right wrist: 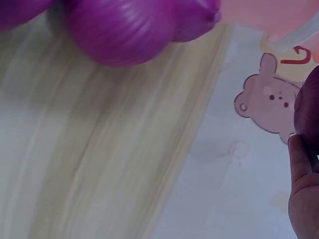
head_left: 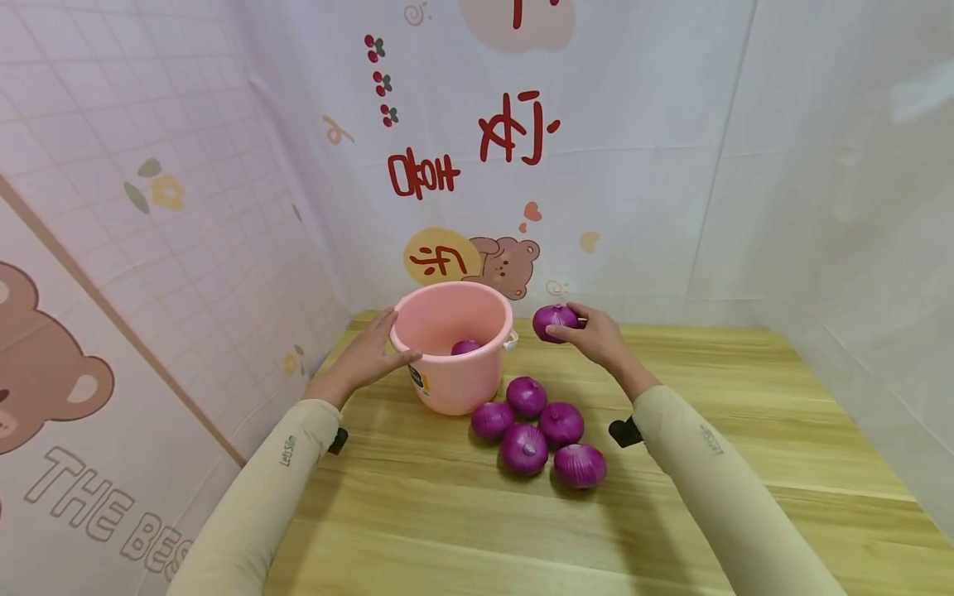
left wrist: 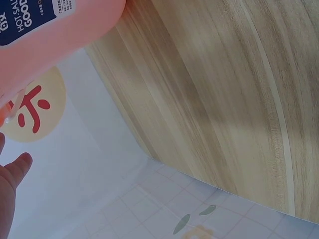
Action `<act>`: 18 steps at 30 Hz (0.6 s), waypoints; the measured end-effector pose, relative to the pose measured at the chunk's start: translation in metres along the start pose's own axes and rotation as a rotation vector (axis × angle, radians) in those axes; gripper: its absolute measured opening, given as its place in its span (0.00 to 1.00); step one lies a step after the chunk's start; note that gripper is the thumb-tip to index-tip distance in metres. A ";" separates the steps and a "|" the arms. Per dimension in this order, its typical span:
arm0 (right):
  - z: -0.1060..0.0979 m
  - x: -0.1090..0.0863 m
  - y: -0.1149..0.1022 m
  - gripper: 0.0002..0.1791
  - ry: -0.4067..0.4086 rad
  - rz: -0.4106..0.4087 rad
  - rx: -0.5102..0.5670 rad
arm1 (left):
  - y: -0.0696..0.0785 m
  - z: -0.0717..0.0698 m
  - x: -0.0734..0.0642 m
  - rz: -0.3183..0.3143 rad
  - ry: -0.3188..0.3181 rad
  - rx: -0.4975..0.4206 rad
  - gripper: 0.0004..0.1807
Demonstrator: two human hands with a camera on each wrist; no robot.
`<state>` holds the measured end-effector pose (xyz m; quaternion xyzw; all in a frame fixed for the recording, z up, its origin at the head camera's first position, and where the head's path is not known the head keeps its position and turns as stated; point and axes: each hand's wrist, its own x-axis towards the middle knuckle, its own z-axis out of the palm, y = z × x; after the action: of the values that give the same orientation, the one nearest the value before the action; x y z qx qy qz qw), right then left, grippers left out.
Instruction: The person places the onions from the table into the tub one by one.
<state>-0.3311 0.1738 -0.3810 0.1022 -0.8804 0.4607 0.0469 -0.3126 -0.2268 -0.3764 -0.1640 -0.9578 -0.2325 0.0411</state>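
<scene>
A pink bucket [head_left: 462, 385] stands on the table with a purple onion [head_left: 465, 346] visible inside. My left hand [head_left: 373, 352] is at the bucket's left side, fingers and thumb spread along the rim. In the left wrist view, part of that hand [left wrist: 11, 184] shows beside the bucket [left wrist: 60, 50]. Between the thumb and fingers of my right hand [head_left: 599, 338] is another purple onion [head_left: 555, 323], held above the table to the right of the bucket. The right wrist view shows this held onion [right wrist: 308, 112] at its edge. Several more onions [head_left: 525, 449] lie grouped in front of the bucket.
The wooden table [head_left: 417, 513] meets a printed cloth backdrop [head_left: 633, 207] behind the bucket. Another cloth wall [head_left: 149, 273] rises along the left, and a pale one stands at the right. A white handle joint [head_left: 510, 339] sticks out from the bucket's right side.
</scene>
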 end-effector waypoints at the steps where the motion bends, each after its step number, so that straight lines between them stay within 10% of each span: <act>1: -0.001 0.001 -0.003 0.47 0.006 0.000 -0.003 | 0.000 0.000 0.000 -0.002 -0.001 -0.003 0.58; 18: 0.012 0.011 -0.049 0.45 0.038 -0.018 0.085 | 0.001 0.001 0.001 -0.004 -0.007 0.010 0.58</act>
<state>-0.3309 0.1350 -0.3471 0.1034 -0.8580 0.4992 0.0632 -0.3130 -0.2256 -0.3770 -0.1626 -0.9594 -0.2271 0.0383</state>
